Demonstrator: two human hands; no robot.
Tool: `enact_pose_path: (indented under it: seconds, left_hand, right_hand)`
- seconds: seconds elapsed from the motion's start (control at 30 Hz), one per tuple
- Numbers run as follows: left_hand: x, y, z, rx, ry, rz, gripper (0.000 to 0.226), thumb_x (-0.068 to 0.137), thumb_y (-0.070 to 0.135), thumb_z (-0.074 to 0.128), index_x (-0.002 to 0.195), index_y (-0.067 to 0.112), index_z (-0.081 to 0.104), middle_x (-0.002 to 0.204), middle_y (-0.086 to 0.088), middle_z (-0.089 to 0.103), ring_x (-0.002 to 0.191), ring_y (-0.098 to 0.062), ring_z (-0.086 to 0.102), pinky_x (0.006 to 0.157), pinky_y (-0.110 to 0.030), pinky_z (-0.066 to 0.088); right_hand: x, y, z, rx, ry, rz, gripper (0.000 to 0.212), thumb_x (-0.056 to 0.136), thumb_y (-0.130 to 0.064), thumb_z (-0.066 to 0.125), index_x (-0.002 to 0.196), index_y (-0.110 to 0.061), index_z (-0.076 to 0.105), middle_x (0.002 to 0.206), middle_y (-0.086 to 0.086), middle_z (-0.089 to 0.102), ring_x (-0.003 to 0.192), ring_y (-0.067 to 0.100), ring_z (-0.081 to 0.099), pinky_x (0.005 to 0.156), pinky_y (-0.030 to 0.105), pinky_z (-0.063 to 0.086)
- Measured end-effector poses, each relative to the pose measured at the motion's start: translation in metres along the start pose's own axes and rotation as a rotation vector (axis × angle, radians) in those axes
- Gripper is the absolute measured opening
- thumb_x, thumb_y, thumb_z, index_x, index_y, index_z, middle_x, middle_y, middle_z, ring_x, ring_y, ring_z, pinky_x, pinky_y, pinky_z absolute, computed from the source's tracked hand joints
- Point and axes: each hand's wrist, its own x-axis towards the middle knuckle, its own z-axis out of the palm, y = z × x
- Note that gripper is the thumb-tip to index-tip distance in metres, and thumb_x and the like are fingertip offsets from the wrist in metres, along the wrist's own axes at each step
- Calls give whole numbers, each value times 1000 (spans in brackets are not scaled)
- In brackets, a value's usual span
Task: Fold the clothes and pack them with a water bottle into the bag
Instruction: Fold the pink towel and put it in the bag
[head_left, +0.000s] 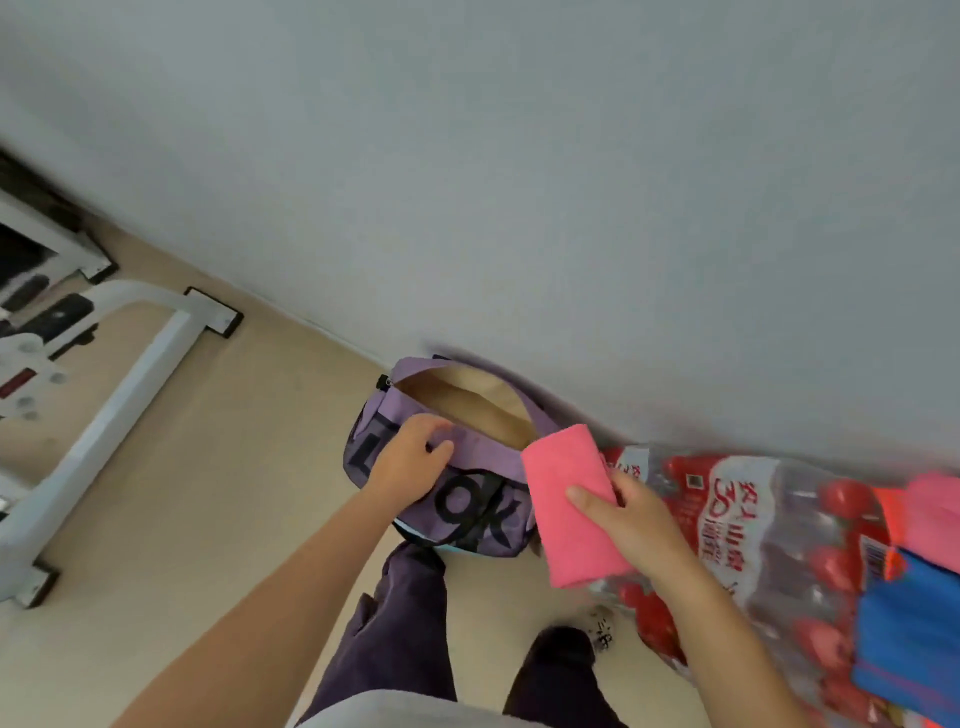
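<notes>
A purple bag with black lettering stands on the floor against the wall, its top unzipped and its tan lining showing. My left hand grips the near rim of the opening. My right hand holds a folded pink cloth just right of the opening, one end over the bag's edge. A shrink-wrapped pack of water bottles with red caps lies to the right. On it lie a blue garment and a pink one.
A white metal exercise frame with black end caps stands on the beige floor at the left. The grey wall runs behind the bag. My legs in dark trousers stand just in front of the bag.
</notes>
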Motion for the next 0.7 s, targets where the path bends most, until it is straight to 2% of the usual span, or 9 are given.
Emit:
enact_pose_path:
  seconds: [0.07,0.13,0.2,0.27,0.37,0.47,0.57,0.63,0.7]
  left_hand:
    - [36,-25,2,159,-79,64,43,96,37,53,137,25,50,152,5,38,130,-16,47,101,-31,41]
    - [69,-43,7,268,-145,75,56,95,49,49,146,27,39,160,7,23,135,-16,43,100,-34,42]
    - [98,-58,13,392,-184,61,63,95,56,44,149,27,30,162,4,16,133,-22,46,98,-41,48]
    - [118,-74,16,486,-222,21,64,96,56,43,147,22,29,158,-7,20,125,-31,51,91,-47,51]
    - [122,-91,14,543,-227,-36,60,96,53,45,137,10,39,137,-17,38,113,-38,55,77,-44,49]
    - [97,-101,7,440,-185,28,52,95,53,46,113,6,59,111,-12,45,97,-33,56,74,-39,47]
    - [59,-111,-7,225,-207,27,43,92,55,52,87,15,68,94,1,43,83,-18,52,74,-31,42]
    - [40,-119,-16,95,-197,8,36,92,51,57,87,18,70,93,4,43,82,-13,50,75,-27,39]
    - [29,-123,-23,1,-157,0,30,91,46,61,99,20,72,99,4,46,87,-10,52,82,-24,42]
  right_hand:
    - [37,-4,23,19,68,23,24,85,-41,73,104,-36,60,105,-10,70,91,11,67,70,32,53]
    - [74,-6,43,63,144,20,25,84,-34,76,105,-33,61,104,-11,70,95,11,67,73,30,52]
    - [109,-6,60,51,174,4,26,83,-29,77,104,-29,62,103,-10,71,96,10,67,74,29,52]
    - [139,-6,75,10,172,-7,28,83,-27,77,106,-27,61,104,-7,71,98,12,67,80,34,54]
    - [171,-6,96,-80,195,-37,31,83,-24,77,107,-25,58,104,-3,69,99,18,65,85,40,53]
    - [182,-7,117,-62,225,-89,33,82,-23,78,108,-25,58,101,-9,68,94,10,66,81,35,54]
    - [186,-13,140,41,138,-146,39,82,-19,79,113,-29,57,104,-17,68,95,-3,65,76,21,54]
    - [185,-15,155,-54,18,-151,43,82,-21,79,117,-30,56,107,-16,67,99,3,64,78,24,54]
    - [183,-12,167,-302,-143,-169,42,82,-25,78,119,-26,58,105,-11,67,96,9,63,78,28,53]
